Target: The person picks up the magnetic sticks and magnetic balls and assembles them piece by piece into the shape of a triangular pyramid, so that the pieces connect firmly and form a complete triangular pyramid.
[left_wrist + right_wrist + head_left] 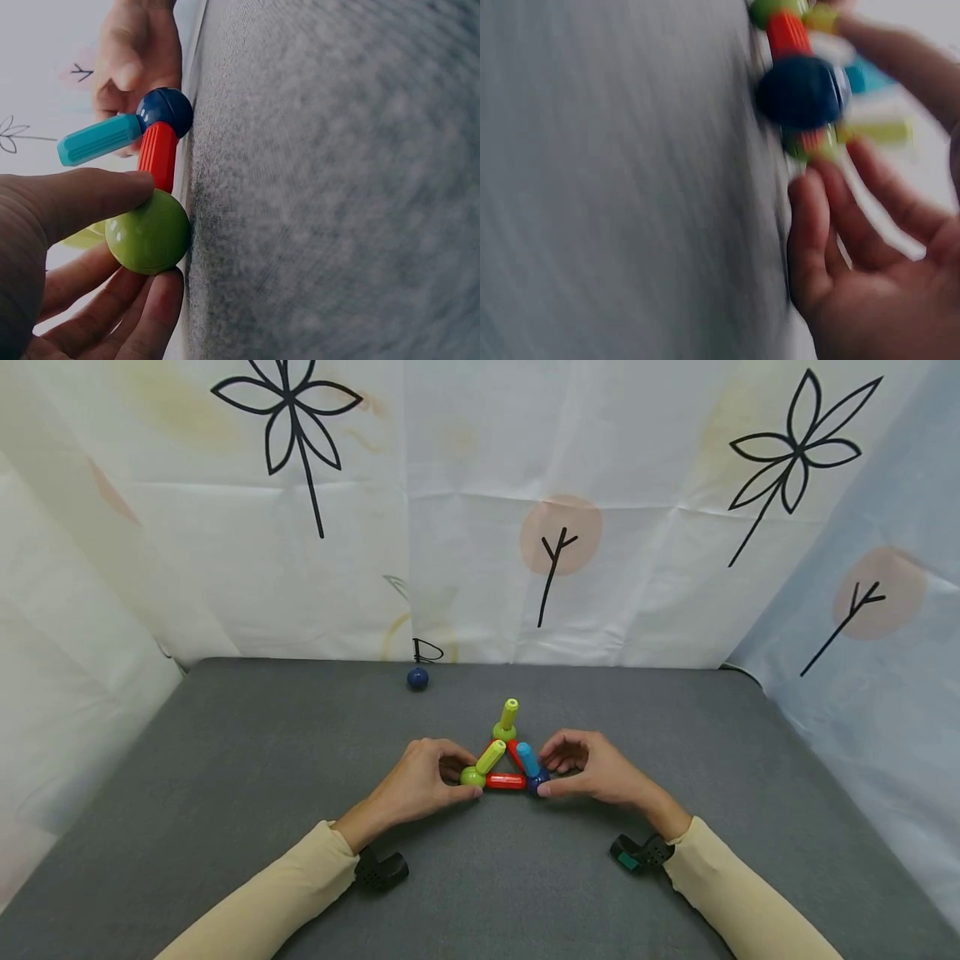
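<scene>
A triangle of red rods (506, 782) joined by balls lies on the grey table. My left hand (423, 783) pinches the left green ball (148, 232) between thumb and fingers. From that ball a yellow-green rod (491, 756) leans up and inward. At the right corner is a dark blue ball (799, 94) bearing a light blue rod (99, 140). My right hand (600, 770) surrounds this corner loosely, its fingers spread and apart from the ball in the right wrist view. Another green ball (504, 732) forms the back corner, with a yellow-green rod (510, 712) standing on it.
A loose dark blue ball (417, 678) sits near the back edge of the grey table (262, 752). White printed curtains (480, 568) hang behind and at both sides. Each wrist wears a black band (381, 870).
</scene>
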Demonstrator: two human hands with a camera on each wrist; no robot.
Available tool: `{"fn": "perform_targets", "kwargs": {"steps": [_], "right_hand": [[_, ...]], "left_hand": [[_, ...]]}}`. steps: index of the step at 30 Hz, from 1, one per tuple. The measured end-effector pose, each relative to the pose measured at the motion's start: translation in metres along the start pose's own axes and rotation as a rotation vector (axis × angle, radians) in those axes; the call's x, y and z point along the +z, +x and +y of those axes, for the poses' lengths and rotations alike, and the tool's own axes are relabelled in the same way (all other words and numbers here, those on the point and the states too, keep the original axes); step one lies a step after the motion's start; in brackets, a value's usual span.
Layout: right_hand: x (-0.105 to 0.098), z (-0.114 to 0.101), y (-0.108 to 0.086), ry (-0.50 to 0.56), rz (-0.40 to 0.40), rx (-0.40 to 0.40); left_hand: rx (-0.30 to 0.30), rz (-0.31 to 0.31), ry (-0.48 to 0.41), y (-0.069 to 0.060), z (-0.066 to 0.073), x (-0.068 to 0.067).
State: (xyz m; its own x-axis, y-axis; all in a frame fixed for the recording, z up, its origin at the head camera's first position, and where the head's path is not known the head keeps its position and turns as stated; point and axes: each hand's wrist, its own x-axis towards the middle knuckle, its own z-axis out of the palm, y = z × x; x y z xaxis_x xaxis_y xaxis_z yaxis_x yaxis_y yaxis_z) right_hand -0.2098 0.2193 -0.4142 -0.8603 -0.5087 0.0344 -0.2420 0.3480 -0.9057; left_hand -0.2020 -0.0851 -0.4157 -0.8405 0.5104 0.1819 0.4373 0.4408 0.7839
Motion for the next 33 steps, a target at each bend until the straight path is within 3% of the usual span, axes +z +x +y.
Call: {"fn": "perform_targets", "kwargs": {"steps": [5,9,17,25,29,33], "right_hand": [[-0.018,0.006,0.009,0.098,-0.015,0.040],[-0.021,0.005,0.026,0.028,0.011,0.083],[-0.020,0.000,0.060,-0.071,-0.091,0.074],[-0.014,0.002,0.062,-0.094,-0.146,0.027],[-0.011,0.001,0.058,-0.132,-0.119,0.022],[-0.008,0.000,0.052,-0.179,-0.060,0.013]], "left_hand": [[0.004,-0.006,-0.007,0.001,-0.001,0.000],[0.000,-0.012,-0.013,0.001,-0.001,-0.001],[0.002,-0.041,-0.044,0.001,-0.003,-0.006],[-0.027,-0.106,-0.130,0.005,-0.015,-0.022],[-0.059,-0.043,-0.129,0.006,-0.019,-0.023],[-0.125,0.127,-0.040,0.006,-0.020,-0.020]]}}
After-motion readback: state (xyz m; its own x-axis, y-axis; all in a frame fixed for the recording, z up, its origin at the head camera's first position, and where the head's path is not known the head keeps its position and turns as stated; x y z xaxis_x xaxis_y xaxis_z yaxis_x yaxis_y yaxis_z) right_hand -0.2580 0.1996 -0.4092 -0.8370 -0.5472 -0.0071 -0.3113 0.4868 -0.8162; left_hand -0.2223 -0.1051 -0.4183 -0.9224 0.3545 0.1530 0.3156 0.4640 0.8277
